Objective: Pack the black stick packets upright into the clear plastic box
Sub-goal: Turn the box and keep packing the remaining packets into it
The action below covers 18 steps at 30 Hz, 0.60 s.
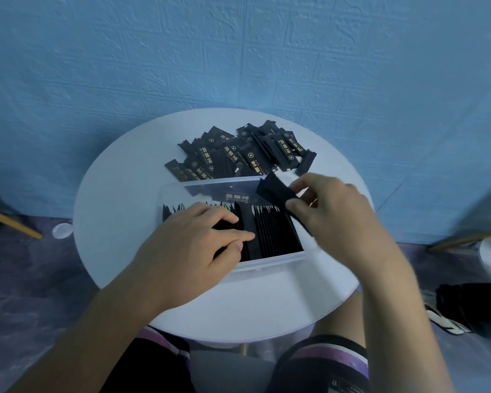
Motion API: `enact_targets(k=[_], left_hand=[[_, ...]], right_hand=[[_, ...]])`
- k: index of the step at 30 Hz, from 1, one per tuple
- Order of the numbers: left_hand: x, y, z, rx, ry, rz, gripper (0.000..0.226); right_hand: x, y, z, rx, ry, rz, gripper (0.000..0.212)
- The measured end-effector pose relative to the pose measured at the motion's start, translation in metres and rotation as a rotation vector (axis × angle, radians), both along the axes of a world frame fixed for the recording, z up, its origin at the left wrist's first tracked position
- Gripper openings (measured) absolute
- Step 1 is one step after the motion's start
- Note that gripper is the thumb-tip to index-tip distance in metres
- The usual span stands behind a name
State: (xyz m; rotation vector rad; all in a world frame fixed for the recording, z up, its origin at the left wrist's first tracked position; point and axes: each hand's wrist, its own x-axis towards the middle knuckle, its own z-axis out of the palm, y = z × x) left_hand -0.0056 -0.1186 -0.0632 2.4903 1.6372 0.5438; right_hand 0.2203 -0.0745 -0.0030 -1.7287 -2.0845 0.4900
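A clear plastic box (270, 262) sits in the middle of the round white table (119, 194). A row of black stick packets (275, 234) stands upright inside it. My left hand (193, 245) lies over the left part of the row, its straight fingers pressing the packets apart at a gap. My right hand (332, 205) hovers above the box's right end and pinches a black stick packet (275, 190) that is tilted over the row. Behind the box lies a loose pile of black packets (238, 154) with gold print.
A blue textured wall rises just behind the table. A small clear lid (62, 230) lies on the purple floor to the left. Wooden chair legs (12, 222) stick in at left and right. A dark bundle (471, 304) lies on the floor at right. My knees are under the table's near edge.
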Motion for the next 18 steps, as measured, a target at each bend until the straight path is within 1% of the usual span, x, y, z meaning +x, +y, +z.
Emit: enact_targets(k=[2, 4, 8, 12, 15, 18], left_hand=[[0.001, 0.000, -0.001, 0.012, -0.004, 0.007, 0.046], [0.001, 0.000, -0.001, 0.019, -0.002, 0.008, 0.046], [0.000, 0.001, -0.002, 0.036, 0.010, -0.002, 0.045], [-0.001, 0.001, -0.002, 0.051, 0.011, -0.002, 0.045], [0.000, 0.001, -0.002, 0.044, 0.005, -0.009, 0.046], [0.000, 0.001, -0.002, 0.045, 0.004, -0.009, 0.047]], right_hand=[[-0.014, -0.006, -0.009, 0.002, -0.116, 0.037, 0.024], [-0.023, -0.007, -0.018, -0.003, -0.179, 0.082, 0.029], [-0.029, 0.000, -0.026, -0.029, -0.157, 0.101, 0.027], [-0.035, 0.004, -0.031, -0.023, -0.221, 0.125, 0.022], [-0.035, 0.006, -0.031, -0.039, -0.238, 0.136, 0.024], [-0.033, 0.007, -0.029, -0.078, -0.234, 0.144, 0.018]])
